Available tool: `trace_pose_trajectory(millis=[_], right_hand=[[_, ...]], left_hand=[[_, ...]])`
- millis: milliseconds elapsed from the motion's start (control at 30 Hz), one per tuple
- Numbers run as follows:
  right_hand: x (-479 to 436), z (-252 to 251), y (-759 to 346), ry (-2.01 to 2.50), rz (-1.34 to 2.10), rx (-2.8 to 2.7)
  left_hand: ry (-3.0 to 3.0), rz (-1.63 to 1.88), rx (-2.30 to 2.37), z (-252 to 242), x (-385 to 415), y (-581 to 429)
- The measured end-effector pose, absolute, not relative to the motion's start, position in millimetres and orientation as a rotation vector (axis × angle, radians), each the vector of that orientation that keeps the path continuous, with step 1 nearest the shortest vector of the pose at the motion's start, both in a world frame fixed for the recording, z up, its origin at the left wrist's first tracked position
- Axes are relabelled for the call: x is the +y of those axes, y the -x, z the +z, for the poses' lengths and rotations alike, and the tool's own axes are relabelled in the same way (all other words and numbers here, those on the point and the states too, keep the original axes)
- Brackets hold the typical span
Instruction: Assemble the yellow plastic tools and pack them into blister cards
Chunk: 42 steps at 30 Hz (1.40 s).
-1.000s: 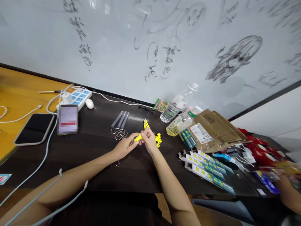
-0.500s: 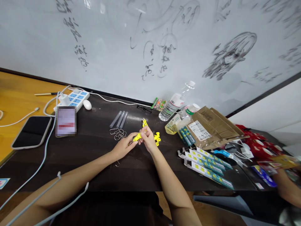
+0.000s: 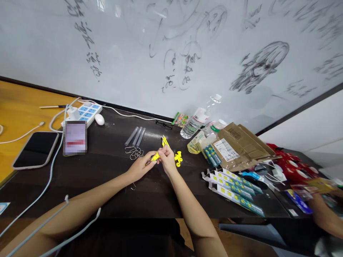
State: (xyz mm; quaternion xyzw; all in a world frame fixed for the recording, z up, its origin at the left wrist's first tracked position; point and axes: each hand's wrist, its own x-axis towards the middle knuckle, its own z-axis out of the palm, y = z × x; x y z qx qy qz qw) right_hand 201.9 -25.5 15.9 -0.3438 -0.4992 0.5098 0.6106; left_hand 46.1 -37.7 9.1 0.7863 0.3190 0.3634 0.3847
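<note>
A yellow tool-like piece [image 3: 155, 156] with a metal tip lies between my hands. My left hand [image 3: 140, 167] is closed round its lower end, and the fingers of my right hand [image 3: 166, 157] pinch its upper end. Just beyond my right hand, more yellow pieces with metal tips [image 3: 164, 140] lie on the dark table. Small yellow parts [image 3: 178, 158] sit to the right of that hand. Bent metal wire hooks [image 3: 134, 152] are beside my left hand, below several clear tubes [image 3: 135, 136].
Bottles [image 3: 194, 123], a cardboard package [image 3: 235, 146] and opened green-white boxes [image 3: 235, 189] stand or lie to the right. Left are phones [image 3: 36, 150], a power strip [image 3: 89, 112] and cables. Another person's arm [image 3: 325, 216] shows at the far right.
My right hand has shifted slightly left on the yellow piece, with its fingers lower. The view has moved a little; my left hand looks almost the same.
</note>
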Motion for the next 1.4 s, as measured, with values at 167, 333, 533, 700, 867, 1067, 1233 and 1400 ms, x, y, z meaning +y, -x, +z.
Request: trace_pose_trajectory(millis=[167,333,533,700,867,1067,1233,1400], right_hand=[[-28.7,21.2,-207.9,0.742,1.299,-1.175],[-27.9,23.9,-227.1,0.782,1.436,-1.328],[-26.5,18.9,-215.1,0.741,1.323,-1.246],[-28.9,21.4,-210.3,0.683,1.318,-1.210],[-30.1,25.2,-224.4,0.715,1.480,-1.265],[-28.0,22.8,-228.6,0.794,1.435,-1.329],[-29.9,24.1,-210.6,0.728,1.343,-1.237],[-34.5,25.3,-194.7,0.714,1.228,-1.173]], left_hand=[[-1.987,0.940,0.828,9.0,-37.8,-45.0],[-2.006,0.951,0.832,5.1,-36.6,-44.5],[-2.048,0.931,0.814,4.5,-36.6,-44.8],[-2.042,0.940,0.819,5.1,-37.0,-45.0],[-2.016,0.957,0.808,4.6,-37.0,-44.1],[-2.066,0.940,0.828,3.7,-38.9,-44.2],[-2.054,0.952,0.820,4.2,-40.2,-44.3],[-2.012,1.019,0.796,2.8,-41.7,-43.6]])
